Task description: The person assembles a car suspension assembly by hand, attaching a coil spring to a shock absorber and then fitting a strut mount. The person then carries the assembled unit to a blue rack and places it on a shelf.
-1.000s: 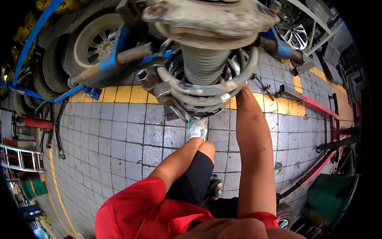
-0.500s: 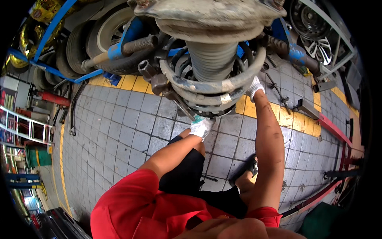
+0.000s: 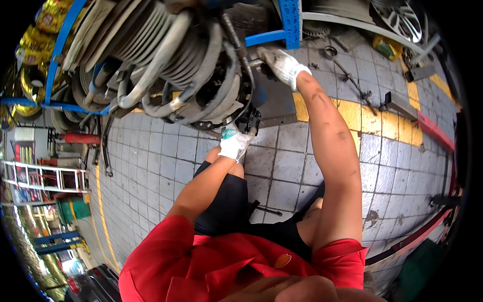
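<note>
A car strut with a grey coil spring [image 3: 171, 75] and a ribbed dust boot [image 3: 151, 38] fills the upper left, leaning with its top to the left. My left hand [image 3: 235, 144], in a white work glove, is closed at the rim of the lower spring seat, next to a black bracket [image 3: 250, 121]; part of its fingers is hidden. On the strut's far right side, my gloved right hand [image 3: 284, 66] curls round a metal part of the strut's lower end, mostly covered by the glove. A threaded rod [image 3: 229, 27] stands beside the spring.
A blue rack post [image 3: 290, 22] rises behind my right hand. On the tiled floor lie a long metal rod [image 3: 352, 83] and a small tool [image 3: 269, 210]. A red metal bar [image 3: 435, 130] is at right; a white ladder [image 3: 45, 176] and red jack [image 3: 78, 138] at left.
The strut has tilted and swung left, its lower end turning right. My right hand has come out from behind the spring, moving up and left. My left hand shifted slightly left and up.
</note>
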`<action>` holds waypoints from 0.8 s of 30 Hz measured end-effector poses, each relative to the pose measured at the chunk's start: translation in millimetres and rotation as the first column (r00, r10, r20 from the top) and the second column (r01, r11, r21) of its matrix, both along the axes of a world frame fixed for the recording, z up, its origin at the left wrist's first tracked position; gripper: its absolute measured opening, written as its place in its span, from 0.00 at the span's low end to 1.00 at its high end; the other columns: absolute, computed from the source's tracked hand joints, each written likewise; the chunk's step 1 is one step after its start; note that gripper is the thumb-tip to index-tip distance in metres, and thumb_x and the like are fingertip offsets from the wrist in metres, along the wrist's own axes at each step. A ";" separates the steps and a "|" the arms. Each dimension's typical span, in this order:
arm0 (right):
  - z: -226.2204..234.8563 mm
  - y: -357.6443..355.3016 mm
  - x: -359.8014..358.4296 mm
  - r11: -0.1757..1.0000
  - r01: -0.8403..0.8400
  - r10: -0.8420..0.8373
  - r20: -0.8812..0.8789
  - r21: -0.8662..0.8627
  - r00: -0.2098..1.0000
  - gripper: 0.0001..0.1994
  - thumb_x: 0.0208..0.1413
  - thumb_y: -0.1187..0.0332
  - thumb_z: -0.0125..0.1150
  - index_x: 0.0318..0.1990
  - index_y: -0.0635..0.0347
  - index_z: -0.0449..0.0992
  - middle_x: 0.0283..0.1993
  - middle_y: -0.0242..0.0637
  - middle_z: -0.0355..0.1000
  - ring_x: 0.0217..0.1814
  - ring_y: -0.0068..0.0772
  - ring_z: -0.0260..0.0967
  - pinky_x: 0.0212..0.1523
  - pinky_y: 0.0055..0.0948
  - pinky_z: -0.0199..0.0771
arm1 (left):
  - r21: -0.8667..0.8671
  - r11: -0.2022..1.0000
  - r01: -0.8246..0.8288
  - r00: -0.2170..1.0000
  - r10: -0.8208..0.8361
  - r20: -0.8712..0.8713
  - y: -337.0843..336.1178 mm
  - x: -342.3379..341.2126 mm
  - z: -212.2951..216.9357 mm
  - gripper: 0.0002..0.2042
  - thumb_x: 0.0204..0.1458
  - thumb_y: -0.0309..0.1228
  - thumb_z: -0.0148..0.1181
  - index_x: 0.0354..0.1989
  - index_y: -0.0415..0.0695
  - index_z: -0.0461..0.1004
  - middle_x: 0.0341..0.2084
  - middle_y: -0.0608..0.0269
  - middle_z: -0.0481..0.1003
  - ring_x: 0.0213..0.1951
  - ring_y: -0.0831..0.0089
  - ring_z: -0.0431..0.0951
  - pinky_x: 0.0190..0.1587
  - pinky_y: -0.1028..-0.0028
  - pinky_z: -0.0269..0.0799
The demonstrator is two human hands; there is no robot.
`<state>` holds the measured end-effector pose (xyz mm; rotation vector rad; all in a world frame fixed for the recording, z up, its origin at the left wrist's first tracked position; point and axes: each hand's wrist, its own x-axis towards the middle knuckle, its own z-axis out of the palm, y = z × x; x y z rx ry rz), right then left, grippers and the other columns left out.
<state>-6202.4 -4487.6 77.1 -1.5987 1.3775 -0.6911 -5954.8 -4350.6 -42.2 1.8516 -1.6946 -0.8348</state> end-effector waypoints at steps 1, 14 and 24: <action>9.3 8.9 -3.4 0.997 -0.077 0.075 0.064 0.024 0.995 0.29 0.68 0.46 0.47 0.63 0.61 0.73 0.60 0.45 0.75 0.59 0.44 0.72 0.60 0.37 0.70 | 0.007 0.999 0.038 0.997 -0.037 -0.066 -0.4 3.9 -1.1 0.47 0.46 0.34 0.73 0.72 0.30 0.51 0.60 0.39 0.72 0.58 0.53 0.76 0.63 0.65 0.70; 0.6 28.9 -15.5 0.984 -0.010 0.029 0.101 -0.179 0.994 0.22 0.68 0.50 0.55 0.59 0.54 0.78 0.56 0.38 0.78 0.52 0.30 0.74 0.49 0.33 0.78 | 0.032 0.999 0.003 0.994 0.000 -0.109 6.8 -31.7 12.6 0.45 0.47 0.30 0.73 0.70 0.28 0.52 0.61 0.38 0.69 0.61 0.54 0.73 0.66 0.66 0.67; -20.0 21.2 10.9 0.950 0.187 -0.187 0.021 -0.250 0.982 0.31 0.66 0.40 0.50 0.62 0.56 0.77 0.66 0.45 0.73 0.69 0.52 0.69 0.68 0.44 0.67 | -0.048 0.999 0.017 0.999 -0.019 -0.039 2.6 -13.5 -13.7 0.43 0.47 0.35 0.75 0.68 0.29 0.57 0.57 0.45 0.74 0.56 0.58 0.77 0.59 0.65 0.72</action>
